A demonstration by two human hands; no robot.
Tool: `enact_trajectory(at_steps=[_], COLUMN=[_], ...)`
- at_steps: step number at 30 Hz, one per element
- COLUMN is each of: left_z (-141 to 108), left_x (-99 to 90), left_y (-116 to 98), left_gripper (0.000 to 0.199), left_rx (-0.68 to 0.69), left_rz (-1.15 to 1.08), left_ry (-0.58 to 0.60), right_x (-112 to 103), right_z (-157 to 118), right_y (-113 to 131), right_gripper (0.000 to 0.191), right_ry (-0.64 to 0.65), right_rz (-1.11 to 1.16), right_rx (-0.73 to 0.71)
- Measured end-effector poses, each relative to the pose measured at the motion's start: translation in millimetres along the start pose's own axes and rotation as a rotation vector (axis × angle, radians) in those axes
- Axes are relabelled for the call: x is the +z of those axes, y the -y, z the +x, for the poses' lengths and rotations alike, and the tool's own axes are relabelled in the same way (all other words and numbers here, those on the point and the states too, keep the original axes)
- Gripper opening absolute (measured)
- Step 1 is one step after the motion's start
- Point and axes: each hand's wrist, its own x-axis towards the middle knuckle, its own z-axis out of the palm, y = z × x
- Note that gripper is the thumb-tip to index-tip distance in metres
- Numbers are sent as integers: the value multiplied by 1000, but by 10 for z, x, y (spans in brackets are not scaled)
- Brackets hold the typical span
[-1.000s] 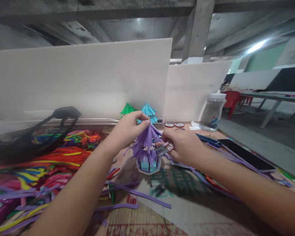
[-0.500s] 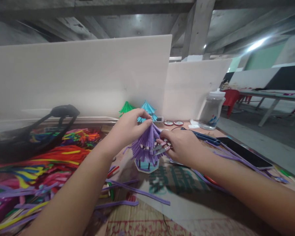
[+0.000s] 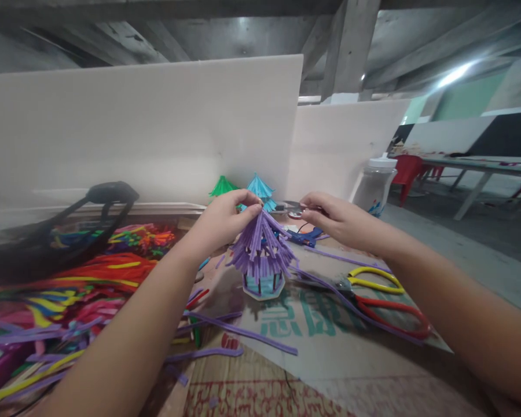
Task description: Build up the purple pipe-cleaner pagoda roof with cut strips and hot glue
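Scissors (image 3: 363,302) lie near purple pavilion (image 3: 261,266) pinched by left hand (image 3: 226,223), grip of right hand (image 3: 345,223) unclear.

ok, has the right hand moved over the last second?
Yes: judged against the bottle, the right hand has shifted up and rightward in the picture, away from the purple model.

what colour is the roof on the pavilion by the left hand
Purple; the roof shows best in the head view.
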Motion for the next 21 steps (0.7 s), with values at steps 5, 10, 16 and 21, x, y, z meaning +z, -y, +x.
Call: enact_trajectory(at_steps=[5,10,16,21], left_z=[-6,0,-3,10], left_x=[9,7,16,-48], left_y=[-40,-19,-17,-11], left_gripper=[27,28,28,27], left_rx=[-15,0,11,-26], left_rz=[-15,14,25,66], left_ry=[7,6,-19,-65], right_x=[-57,-19,-43,63], right_z=[-6,-118,-296,-279], right_y=[16,149,-13,-394], right_gripper=[41,37,39,28], right_ry=[0,105,243,350], right_rz=[55,33,-27,-186], right_rx=[-28,-85,-95,-1])
